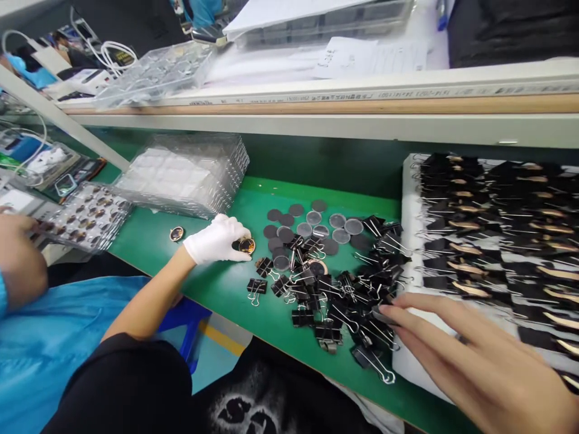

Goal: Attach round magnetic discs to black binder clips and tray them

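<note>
My left hand (219, 240), in a white glove, pinches a small round gold-rimmed disc (246, 245) against the green mat (226, 289). A second such disc (176, 233) lies just left of that hand. My bare right hand (470, 355) stretches flat over the near edge of a white tray (409, 355). Its fingers are apart and the tips touch the right side of a loose pile of black binder clips (330, 295). Several grey round discs (312, 226) lie on the mat behind the pile.
The white tray on the right holds rows of clipped pieces (497, 241). A stack of clear blister trays (190, 175) stands at the back left. Beside it, a co-worker's hand (18, 259) touches a filled tray (90, 217). A shelf (316, 114) overhangs the bench.
</note>
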Action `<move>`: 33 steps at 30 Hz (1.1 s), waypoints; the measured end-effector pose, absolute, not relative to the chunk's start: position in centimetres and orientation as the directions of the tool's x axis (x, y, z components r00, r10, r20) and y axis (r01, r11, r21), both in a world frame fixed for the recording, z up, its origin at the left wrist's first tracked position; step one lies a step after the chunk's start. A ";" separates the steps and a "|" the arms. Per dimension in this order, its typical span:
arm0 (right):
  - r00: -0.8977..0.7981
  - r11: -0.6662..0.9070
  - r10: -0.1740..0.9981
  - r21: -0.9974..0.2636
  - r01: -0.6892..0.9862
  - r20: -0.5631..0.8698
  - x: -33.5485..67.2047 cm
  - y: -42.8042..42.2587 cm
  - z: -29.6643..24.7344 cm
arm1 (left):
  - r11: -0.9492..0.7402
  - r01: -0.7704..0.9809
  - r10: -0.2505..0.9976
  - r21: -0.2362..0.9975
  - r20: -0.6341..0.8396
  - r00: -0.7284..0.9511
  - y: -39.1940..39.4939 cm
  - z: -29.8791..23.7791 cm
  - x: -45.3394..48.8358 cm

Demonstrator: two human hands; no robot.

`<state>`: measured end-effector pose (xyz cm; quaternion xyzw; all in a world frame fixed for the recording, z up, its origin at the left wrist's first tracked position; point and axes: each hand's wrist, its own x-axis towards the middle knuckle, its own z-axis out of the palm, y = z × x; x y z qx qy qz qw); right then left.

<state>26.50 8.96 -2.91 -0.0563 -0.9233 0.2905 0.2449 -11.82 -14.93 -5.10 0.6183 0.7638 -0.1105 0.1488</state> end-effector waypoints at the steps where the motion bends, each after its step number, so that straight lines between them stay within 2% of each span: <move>1: -0.871 0.823 0.222 -0.563 -0.075 0.439 26.3 8.8 -2.7 | 0.201 0.980 0.915 0.002 -0.358 -0.187 -14.4 -4.9 -11.7; 2: -0.858 0.820 0.220 -0.565 -0.095 0.463 26.1 8.7 -2.6 | 0.195 0.981 0.919 -0.007 -0.349 -0.185 -13.9 -4.6 -11.6; 4: -0.809 0.806 0.292 -0.586 -0.078 0.509 25.7 8.5 -2.5 | 0.196 0.980 0.938 0.029 -0.298 -0.179 -13.0 -3.3 -11.0; 6: -0.773 0.786 0.358 -0.616 -0.054 0.524 25.0 8.3 -2.4 | 0.179 0.971 0.972 0.156 -0.182 -0.149 -11.8 -1.5 -10.1; 9: -0.735 0.766 0.385 -0.638 -0.083 0.558 23.6 7.7 -2.2 | -0.001 0.925 1.000 0.379 0.014 -0.004 -9.0 1.1 -7.7; 12: -0.667 0.729 0.450 -0.676 -0.111 0.594 21.6 7.0 -2.0 | -0.198 0.863 0.980 0.465 0.071 0.187 -5.0 2.0 -4.6; 14: -0.629 0.618 0.566 -0.779 -0.104 0.533 20.4 6.6 -2.2 | -0.247 0.850 0.969 0.465 0.093 0.231 -2.2 1.4 -2.7; 17: -0.556 0.352 0.749 -0.927 -0.128 0.361 19.2 6.8 -3.2 | -0.257 0.817 0.965 0.516 0.182 0.189 1.0 -0.1 -0.6; 20: -0.466 0.115 0.858 -0.965 -0.234 0.215 19.0 7.6 -4.5 | -0.236 0.793 0.954 0.562 0.290 0.077 2.4 -1.2 1.0; 22: -0.418 0.022 0.895 -0.953 -0.303 0.154 19.1 8.0 -5.0 | -0.200 0.801 0.945 0.565 0.328 0.004 2.5 -1.5 1.8; 25: -0.393 -0.051 0.914 -0.934 -0.354 0.099 19.3 8.3 -5.1 | -0.120 0.724 0.951 0.679 0.289 -0.114 2.1 -1.6 2.8; 27: -0.420 -0.100 0.905 -0.928 -0.360 0.066 19.2 8.2 -5.0 | -0.029 0.560 0.969 0.828 0.161 -0.188 1.9 -1.9 3.2; 29: -0.444 -0.146 0.895 -0.925 -0.351 0.027 19.1 8.1 -4.9 | 0.090 0.365 0.978 0.927 -0.014 -0.207 2.0 -2.4 3.3; 31: -0.440 -0.188 0.898 -0.921 -0.341 -0.020 18.8 8.2 -4.9 | 0.154 0.285 0.972 0.946 -0.092 -0.218 2.3 -3.0 2.9; 33: -0.437 -0.213 0.898 -0.922 -0.323 -0.054 18.6 8.3 -4.8 | 0.149 0.320 0.961 0.935 -0.061 -0.271 2.7 -3.5 2.2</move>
